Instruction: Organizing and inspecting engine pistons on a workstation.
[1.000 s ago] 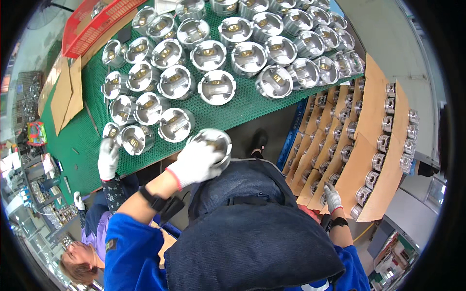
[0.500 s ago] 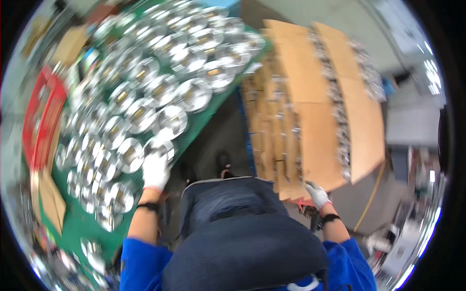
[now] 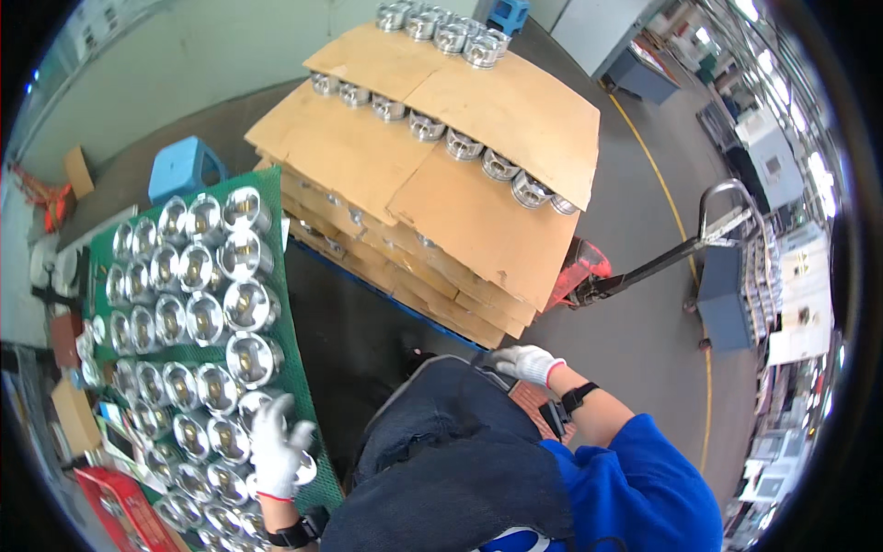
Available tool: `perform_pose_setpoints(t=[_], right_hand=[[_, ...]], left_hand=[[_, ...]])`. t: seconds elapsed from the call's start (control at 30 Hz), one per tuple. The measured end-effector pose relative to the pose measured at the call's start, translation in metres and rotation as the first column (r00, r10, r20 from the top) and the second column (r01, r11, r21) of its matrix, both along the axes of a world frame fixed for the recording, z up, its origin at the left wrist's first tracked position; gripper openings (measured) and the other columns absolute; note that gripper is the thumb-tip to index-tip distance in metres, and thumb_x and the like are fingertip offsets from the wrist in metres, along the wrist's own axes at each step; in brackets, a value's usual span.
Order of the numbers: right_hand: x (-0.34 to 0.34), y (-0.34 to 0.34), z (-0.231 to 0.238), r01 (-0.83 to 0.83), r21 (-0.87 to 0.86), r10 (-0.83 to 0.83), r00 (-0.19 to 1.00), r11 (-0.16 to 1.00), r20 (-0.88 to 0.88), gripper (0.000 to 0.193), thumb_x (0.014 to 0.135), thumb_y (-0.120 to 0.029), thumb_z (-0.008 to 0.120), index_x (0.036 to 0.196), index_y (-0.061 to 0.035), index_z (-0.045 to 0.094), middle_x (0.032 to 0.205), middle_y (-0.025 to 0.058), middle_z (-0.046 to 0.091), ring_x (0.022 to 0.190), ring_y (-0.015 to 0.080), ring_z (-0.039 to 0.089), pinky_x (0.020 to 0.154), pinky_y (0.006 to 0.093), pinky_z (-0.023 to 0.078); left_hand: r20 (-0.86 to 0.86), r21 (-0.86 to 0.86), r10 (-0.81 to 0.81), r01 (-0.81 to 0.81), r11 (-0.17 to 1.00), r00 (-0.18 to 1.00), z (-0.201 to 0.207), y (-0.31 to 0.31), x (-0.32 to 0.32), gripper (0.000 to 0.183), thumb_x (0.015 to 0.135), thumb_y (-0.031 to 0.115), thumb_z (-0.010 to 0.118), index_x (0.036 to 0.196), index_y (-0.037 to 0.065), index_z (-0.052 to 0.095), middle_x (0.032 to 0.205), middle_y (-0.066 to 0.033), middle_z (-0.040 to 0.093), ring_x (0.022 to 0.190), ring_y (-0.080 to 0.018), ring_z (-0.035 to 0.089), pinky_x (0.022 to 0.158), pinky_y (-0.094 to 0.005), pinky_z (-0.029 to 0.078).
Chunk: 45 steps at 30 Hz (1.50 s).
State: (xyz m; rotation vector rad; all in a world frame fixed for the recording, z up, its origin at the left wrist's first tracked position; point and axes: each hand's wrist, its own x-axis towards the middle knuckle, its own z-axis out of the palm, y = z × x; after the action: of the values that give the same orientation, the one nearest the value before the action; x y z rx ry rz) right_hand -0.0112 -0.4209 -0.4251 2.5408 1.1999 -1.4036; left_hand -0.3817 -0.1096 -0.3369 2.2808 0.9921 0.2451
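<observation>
Plainly, the left hand (image 3: 279, 451), fingers spread and apparently grasping nothing, was the nearer one to the silver piston (image 3: 249, 408) partly hidden at its fingertips on the green mat (image 3: 287, 317) (the right hand's (image 3: 526, 364) grip I couldn't tell).

Between the green table (image 3: 296, 370) on your left and the cardboard stack (image 3: 478, 244) ahead, a strip of dark floor (image 3: 336, 345) leaves you a lane. Closely packed pistons (image 3: 253, 359) crowd your left hand (image 3: 279, 451), with only narrow gaps among them; the table's right edge gives a slim bare margin. The red crate (image 3: 138, 501) blocks the near left, the blue stool (image 3: 184, 170) the far end. Just beyond your right hand (image 3: 529, 363) rises the stack's near corner; its row of pistons (image 3: 464, 144) bars the way across the top. Rightward, a pallet truck (image 3: 579, 271) juts its handle (image 3: 658, 262) over the floor.
</observation>
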Motion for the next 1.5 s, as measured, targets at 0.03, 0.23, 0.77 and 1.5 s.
perform_pose_setpoints(t=[0.03, 0.23, 0.77, 1.5], right_hand=[[0.002, -0.011, -0.013, 0.000, 0.031, 0.000, 1.000, 1.000, -0.009, 0.046, 0.095, -0.040, 0.050, 0.132, -0.0149, 0.058, 0.126, 0.0176, 0.062, 0.118, 0.0343, 0.057, 0.101, 0.0410, 0.044], [0.040, 0.008, -0.005, 0.148, 0.030, -0.148, 0.989, 0.988, -0.008, 0.047, 0.097, -0.043, 0.047, 0.133, -0.0147, 0.057, 0.129, 0.0167, 0.060, 0.119, 0.0340, 0.057, 0.103, 0.0402, 0.044], [0.381, 0.288, 0.017, 0.223, 0.503, -0.436, 0.825, 0.835, 0.360, 0.048, 0.095, -0.039, 0.050, 0.134, -0.0132, 0.055, 0.128, 0.0208, 0.058, 0.121, 0.0357, 0.054, 0.103, 0.0429, 0.043], [0.461, 0.315, -0.043, 0.312, 0.562, -0.635, 0.508, 0.766, 0.582, 0.051, 0.084, -0.039, 0.064, 0.132, -0.0237, 0.055, 0.145, 0.0190, 0.041, 0.136, 0.0404, 0.033, 0.115, 0.0549, 0.022]], left_hand=[[0.000, -0.021, -0.091, 0.091, 0.996, 0.996, 0.002, 0.006, 0.016, 0.051, 0.075, 0.019, 0.077, 0.122, 0.006, 0.059, 0.116, -0.0155, 0.061, 0.109, -0.0343, 0.058, 0.096, -0.0427, 0.046], [-0.133, -0.101, -0.443, 0.433, 0.896, 0.886, 0.034, 0.040, 0.110, 0.050, 0.080, 0.029, 0.075, 0.123, 0.010, 0.060, 0.118, -0.0152, 0.061, 0.111, -0.0351, 0.058, 0.095, -0.0425, 0.047], [-0.376, 0.560, -0.443, 0.580, 0.591, 0.814, 0.348, 0.281, 0.390, 0.053, 0.073, 0.017, 0.077, 0.121, 0.003, 0.060, 0.113, -0.0163, 0.064, 0.105, -0.0335, 0.062, 0.092, -0.0409, 0.048], [-0.524, 0.411, -0.789, 0.907, 0.095, 0.320, 0.026, 0.294, 1.007, 0.056, 0.089, 0.029, 0.061, 0.143, 0.028, 0.044, 0.142, -0.0185, 0.044, 0.129, -0.0394, 0.045, 0.105, -0.0475, 0.041]])
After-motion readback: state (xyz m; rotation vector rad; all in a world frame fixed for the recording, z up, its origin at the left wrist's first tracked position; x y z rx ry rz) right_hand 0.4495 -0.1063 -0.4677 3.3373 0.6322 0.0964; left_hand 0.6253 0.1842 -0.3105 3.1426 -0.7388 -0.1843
